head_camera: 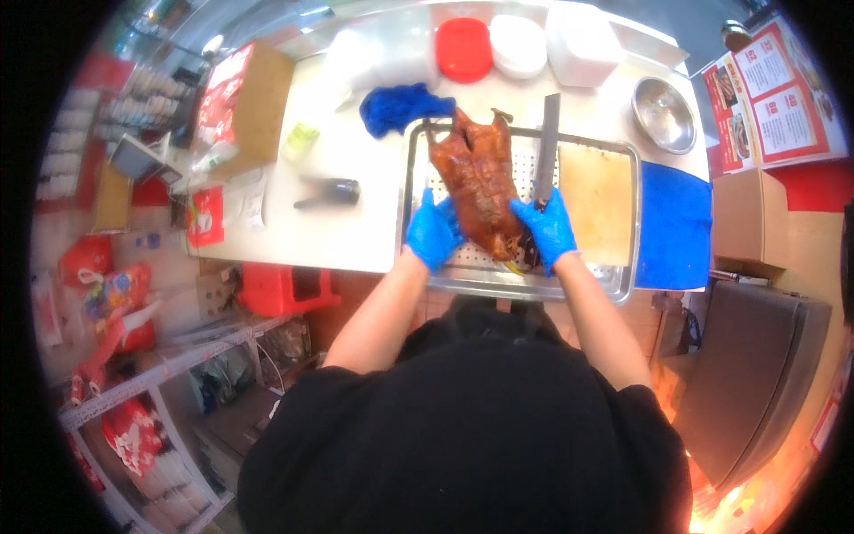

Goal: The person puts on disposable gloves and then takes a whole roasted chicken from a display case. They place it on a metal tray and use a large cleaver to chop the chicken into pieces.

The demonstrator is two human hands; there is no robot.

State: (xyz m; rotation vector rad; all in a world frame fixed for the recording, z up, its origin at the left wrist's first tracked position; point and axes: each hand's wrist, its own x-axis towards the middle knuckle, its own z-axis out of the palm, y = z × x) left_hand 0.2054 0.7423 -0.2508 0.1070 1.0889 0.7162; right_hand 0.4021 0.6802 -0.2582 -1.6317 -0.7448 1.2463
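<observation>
A whole roast duck (477, 177), brown and glossy, lies on a perforated metal tray (494, 288) in front of me. My left hand (434, 230), in a blue glove, rests against its left side. On the opposite side, my gloved right hand (548, 227) touches the duck with the thumb. Beneath or beside that palm is the dark handle of a long, wide-bladed knife (547, 147), its blade pointing away from me. Whether the fingers grip the handle is unclear. A tan cutting board (596, 200) sits in the tray's right part.
A crumpled blue cloth (400, 108) touches the tray's far left; a flat blue cloth (674, 227) lies right of it. Behind stand a metal bowl (664, 115), red lids (464, 50) and white containers (580, 47). A black-handled object (343, 191) and a cardboard box (263, 107) are left.
</observation>
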